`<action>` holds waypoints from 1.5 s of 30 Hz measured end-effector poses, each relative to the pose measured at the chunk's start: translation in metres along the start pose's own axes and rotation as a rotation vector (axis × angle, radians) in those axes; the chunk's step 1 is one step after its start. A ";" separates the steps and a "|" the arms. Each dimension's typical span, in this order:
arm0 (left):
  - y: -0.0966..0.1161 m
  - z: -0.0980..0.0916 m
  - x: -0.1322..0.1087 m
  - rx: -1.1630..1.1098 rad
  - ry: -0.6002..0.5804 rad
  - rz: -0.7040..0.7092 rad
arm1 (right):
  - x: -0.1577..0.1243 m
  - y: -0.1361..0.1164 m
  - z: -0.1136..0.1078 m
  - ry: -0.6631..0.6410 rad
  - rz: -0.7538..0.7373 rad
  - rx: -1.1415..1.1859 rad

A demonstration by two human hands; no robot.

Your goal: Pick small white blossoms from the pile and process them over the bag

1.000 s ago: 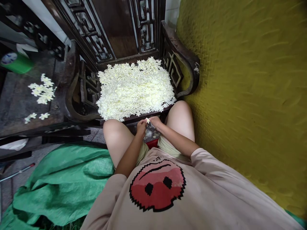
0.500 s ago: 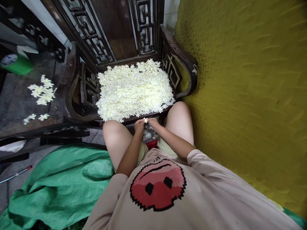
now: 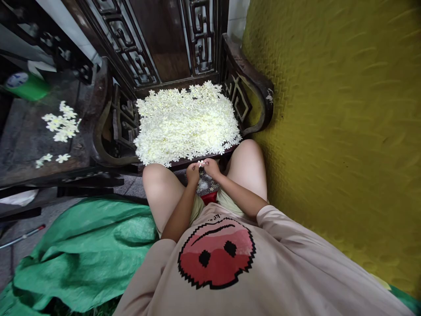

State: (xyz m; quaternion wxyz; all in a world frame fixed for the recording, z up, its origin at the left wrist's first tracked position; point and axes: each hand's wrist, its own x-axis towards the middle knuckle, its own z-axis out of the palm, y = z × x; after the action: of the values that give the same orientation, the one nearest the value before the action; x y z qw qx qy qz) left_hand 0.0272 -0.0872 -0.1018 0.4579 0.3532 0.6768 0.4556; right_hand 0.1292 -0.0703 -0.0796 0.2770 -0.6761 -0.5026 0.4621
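Note:
Between my knees, a small white flower (image 3: pixel 201 163) is pinched between the fingertips of my left hand (image 3: pixel 192 173) and my right hand (image 3: pixel 212 167). Both hands are closed and close together, just in front of the seat's edge. Beyond them a thick heap of white flowers (image 3: pixel 187 125) covers the seat of a dark carved wooden chair (image 3: pixel 265 94). More white flowers (image 3: pixel 210 186) lie scattered on the floor below my hands. The flower's stem is too small to make out.
At left, a second dark wooden seat (image 3: pixel 19 136) carries a few white flowers (image 3: pixel 64 125) and a green roll (image 3: pixel 28 86). A green tarp (image 3: pixel 98 245) lies on the floor at lower left, near a thin rod (image 3: pixel 23 237). A yellow textured mat (image 3: pixel 338 131) stands at right.
The flower's petals now face upward more openly between my fingertips. My hands have shifted very slightly, and the whole view has moved a little.

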 end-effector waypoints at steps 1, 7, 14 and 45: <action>0.001 0.000 0.000 0.016 0.003 0.016 | -0.001 -0.001 0.000 -0.005 -0.006 -0.002; 0.006 0.000 -0.003 0.050 0.064 0.005 | -0.006 -0.005 0.003 -0.033 -0.023 0.048; 0.005 0.000 -0.003 -0.185 0.027 -0.181 | -0.004 -0.009 0.002 -0.088 -0.035 0.200; 0.019 -0.004 -0.007 -0.114 0.006 0.056 | -0.001 -0.007 -0.007 0.065 -0.102 0.089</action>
State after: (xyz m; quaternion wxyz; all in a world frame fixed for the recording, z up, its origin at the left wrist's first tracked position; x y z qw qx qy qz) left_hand 0.0270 -0.0880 -0.0810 0.4624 0.3437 0.6409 0.5073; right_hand 0.1327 -0.0683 -0.0703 0.3460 -0.6515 -0.5061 0.4470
